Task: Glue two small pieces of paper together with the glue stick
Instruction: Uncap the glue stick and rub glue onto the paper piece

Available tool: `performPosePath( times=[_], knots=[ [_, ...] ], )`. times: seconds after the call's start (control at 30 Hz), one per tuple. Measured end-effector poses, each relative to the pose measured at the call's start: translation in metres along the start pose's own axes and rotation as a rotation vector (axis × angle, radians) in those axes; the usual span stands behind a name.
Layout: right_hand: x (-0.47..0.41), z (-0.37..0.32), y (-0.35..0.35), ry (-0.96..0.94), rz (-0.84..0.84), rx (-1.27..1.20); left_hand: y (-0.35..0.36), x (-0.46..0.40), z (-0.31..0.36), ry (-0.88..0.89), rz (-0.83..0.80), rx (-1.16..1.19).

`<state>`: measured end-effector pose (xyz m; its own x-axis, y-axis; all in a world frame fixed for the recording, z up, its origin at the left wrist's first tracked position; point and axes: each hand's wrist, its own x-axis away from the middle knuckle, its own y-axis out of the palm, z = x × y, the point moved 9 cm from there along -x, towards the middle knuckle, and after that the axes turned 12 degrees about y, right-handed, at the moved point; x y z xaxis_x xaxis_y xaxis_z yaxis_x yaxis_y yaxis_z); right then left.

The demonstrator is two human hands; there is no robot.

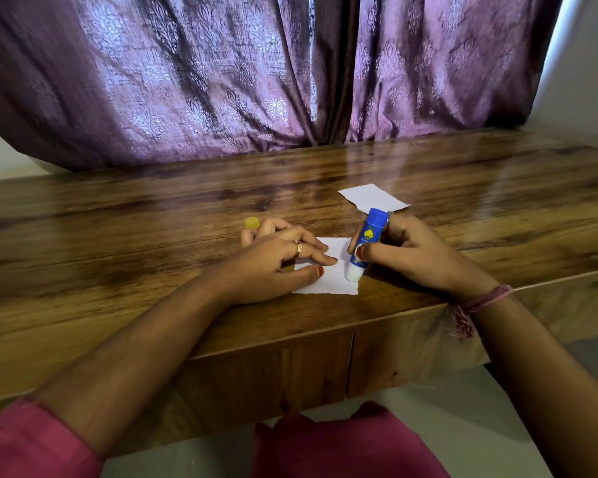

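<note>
Right hand (408,257) is gripping the glue stick (365,244), pressing its white tip onto the near paper (332,276) at the table (152,215) front edge. Left hand (277,260) is lying flat w/ fingers pinning that paper. 2nd paper (372,198) is lying just behind; yellow cap (251,222) is sitting by left fingertips.

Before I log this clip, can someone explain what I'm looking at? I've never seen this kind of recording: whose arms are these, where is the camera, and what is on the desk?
There is no machine here: a person wears one wide-angle camera on the head, looking down at their own bare hands.

The left hand presses flat on the nearer small white paper piece, which lies on the glossy wooden desk. The right hand grips a blue glue stick, tilted, with its white tip down on that paper's right edge.

A second white paper piece lies farther back, apart from the first. A small yellow cap, probably the glue stick's, sits beyond the left fingers. A purple patterned curtain hangs behind.
</note>
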<state>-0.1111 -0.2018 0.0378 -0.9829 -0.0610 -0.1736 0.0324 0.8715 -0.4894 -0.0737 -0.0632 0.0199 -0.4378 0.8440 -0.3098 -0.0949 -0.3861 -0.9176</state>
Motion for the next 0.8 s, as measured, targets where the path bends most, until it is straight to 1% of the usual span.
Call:
performPosePath(
  times=[0.4, 0.8],
  knots=[
    [0.0026, -0.0025, 0.0006, -0.004, -0.005, 0.013, 0.0007, 0.0000, 0.0002, 0.000, -0.008, 0.014],
    [0.0079, -0.0076, 0.0052, -0.016, -0.055, 0.030, 0.0003, -0.0003, 0.0001, 0.010, -0.021, 0.008]
  ],
)
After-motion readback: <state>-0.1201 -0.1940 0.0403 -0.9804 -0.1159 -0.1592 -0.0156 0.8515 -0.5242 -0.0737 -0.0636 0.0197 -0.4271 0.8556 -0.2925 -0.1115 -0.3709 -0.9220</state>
